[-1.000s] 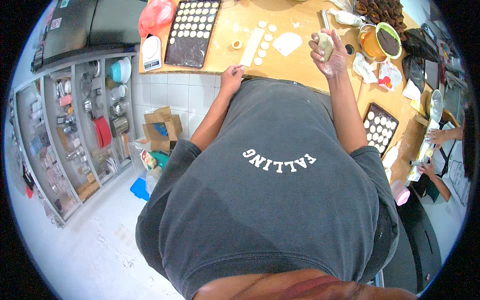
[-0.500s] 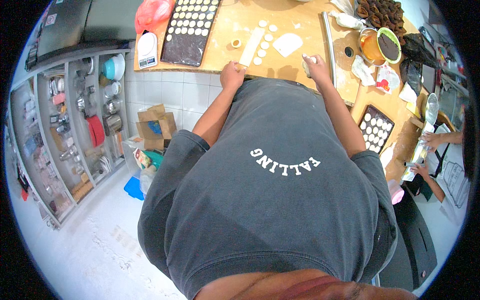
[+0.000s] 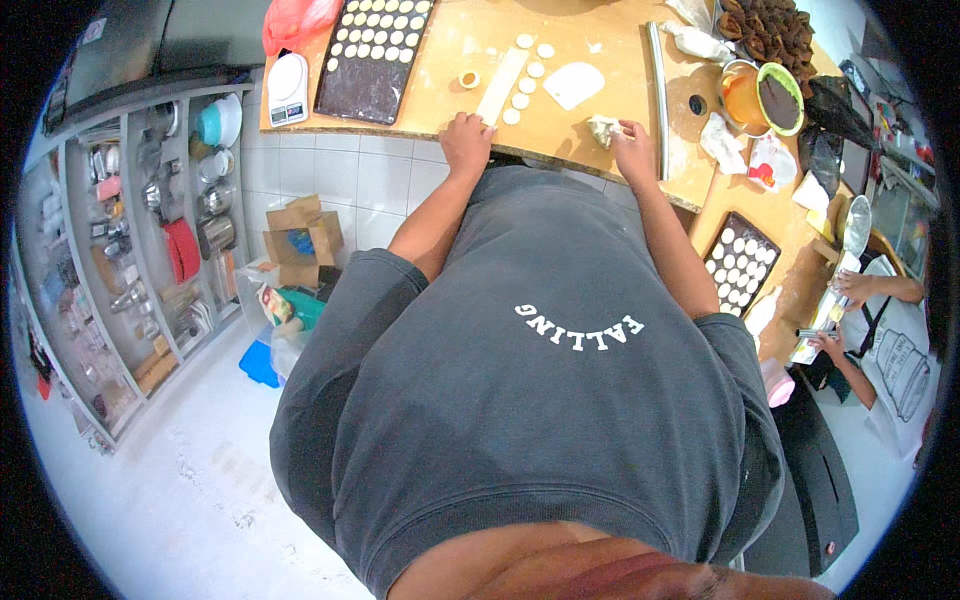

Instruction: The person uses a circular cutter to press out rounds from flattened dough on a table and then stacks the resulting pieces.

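Wooden worktop, dusted white in patches, spreads across the far part of the view; this surface [image 3: 430, 85] ends in a near edge close to the person's dark shirt. Fingers and thumb of the right hand [image 3: 633, 148] are closed on a pale lump of dough [image 3: 603, 130] at that near edge; whether the lump rests on the surface or hangs just above it, I cannot tell. The left hand [image 3: 467, 142] lies at the near edge, fingers curled, by the near end of a flat dough strip [image 3: 503, 90]; I cannot tell whether the fingertips grip anything.

Just beyond, six cut rounds [image 3: 528, 86] lie along the strip's right side, with a small ring [image 3: 470, 85] to its left. Further right are a white flat scraper [image 3: 574, 86] and a metal rod [image 3: 657, 100] running away from the near edge. Toward the left edge stand a dark tray [image 3: 357, 97] and, at the near-left corner, a white scale [image 3: 288, 75].

By my reading, the work is partway along: rows of rounds cover the tray's far half, one more starts the next row, and dark metal shows over the near half. Those six rounds remain untrayed, the strip shows no cut holes, and the lump is unflattened. A second tray [image 3: 748, 231], right of the near-right corner, also carries rounds.
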Demonstrator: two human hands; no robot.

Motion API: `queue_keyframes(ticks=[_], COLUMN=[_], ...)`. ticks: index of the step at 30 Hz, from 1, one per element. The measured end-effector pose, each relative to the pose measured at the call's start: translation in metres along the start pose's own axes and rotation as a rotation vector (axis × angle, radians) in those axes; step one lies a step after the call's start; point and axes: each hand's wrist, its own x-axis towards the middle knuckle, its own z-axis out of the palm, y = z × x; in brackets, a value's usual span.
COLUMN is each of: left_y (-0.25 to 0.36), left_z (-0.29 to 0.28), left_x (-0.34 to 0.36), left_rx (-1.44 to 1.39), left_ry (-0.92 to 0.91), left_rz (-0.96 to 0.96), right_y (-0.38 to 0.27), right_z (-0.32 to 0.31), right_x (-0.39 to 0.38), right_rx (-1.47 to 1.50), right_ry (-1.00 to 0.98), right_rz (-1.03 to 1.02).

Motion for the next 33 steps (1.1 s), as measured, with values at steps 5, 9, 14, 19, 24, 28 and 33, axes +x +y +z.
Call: queue_keyframes(ticks=[5,9,14,19,24,28,33], left_y=[-0.003,-0.008,-0.018,-0.014,-0.013,-0.020,-0.032], left_z=[0.006,0.010,0.010,-0.003,-0.018,-0.023,-0.020], left_x=[-0.001,0.002,0.014,0.030,0.040,0.043,0.044], left_rx=[0.202,0.211,0.247,0.299,0.334,0.152,0.118], left_ry=[0.083,0.213,0.172,0.094,0.028,-0.105,-0.137], left_rz=[0.206,0.338,0.480,0.585,0.546,0.473,0.606], right_y=[0.009,0.021,0.014,0.023,-0.004,-0.025,-0.029], right_z=[0.011,0.009,0.001,0.015,0.024,0.025,0.039], right_x=[-0.012,-0.019,-0.021,-0.023,-0.031,-0.035,-0.042], right_rx=[0.004,-0.001,0.044,0.132,0.078,0.012,-0.013], right_ry=[-0.049,-0.055,-0.101,-0.070,-0.089,-0.076,0.040], right_rz=[0.060,0.073,0.092,0.048,0.132,0.157,0.131])
